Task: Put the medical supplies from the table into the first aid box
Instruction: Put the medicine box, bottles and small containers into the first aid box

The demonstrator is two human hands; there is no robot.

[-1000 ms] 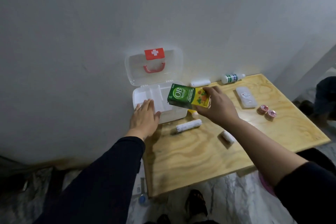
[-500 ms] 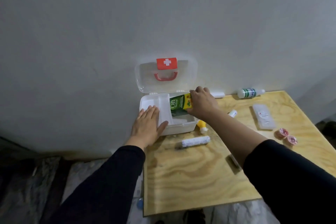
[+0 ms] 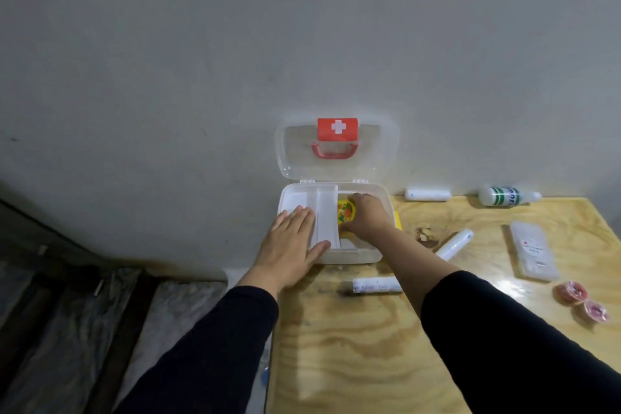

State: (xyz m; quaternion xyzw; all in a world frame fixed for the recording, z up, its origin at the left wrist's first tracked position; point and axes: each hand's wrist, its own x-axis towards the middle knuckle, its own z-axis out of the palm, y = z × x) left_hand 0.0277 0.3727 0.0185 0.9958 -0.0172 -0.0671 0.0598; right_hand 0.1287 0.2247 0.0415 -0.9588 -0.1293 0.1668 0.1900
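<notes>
The white first aid box (image 3: 356, 257) stands open at the table's far left corner, its clear lid (image 3: 337, 151) with a red cross label leaning on the wall. My right hand (image 3: 366, 215) is inside the box's right compartment, fingers on the green and yellow medicine carton (image 3: 344, 215), which lies in the box with only its yellow end showing. My left hand (image 3: 292, 245) rests flat, fingers apart, on the box's left side over the white inner tray (image 3: 324, 212).
On the wooden table (image 3: 369, 346) lie white rolls (image 3: 376, 285) (image 3: 453, 244) (image 3: 427, 194), a green-striped white bottle (image 3: 507, 196), a flat clear case (image 3: 532, 249), two pink tape rolls (image 3: 571, 292) (image 3: 594, 310) and a yellow item (image 3: 398, 220) behind the box. The table's left edge drops to the floor.
My right hand carried the carton from above the table down into the box's right compartment and laid it there. The left hand stayed on the box.
</notes>
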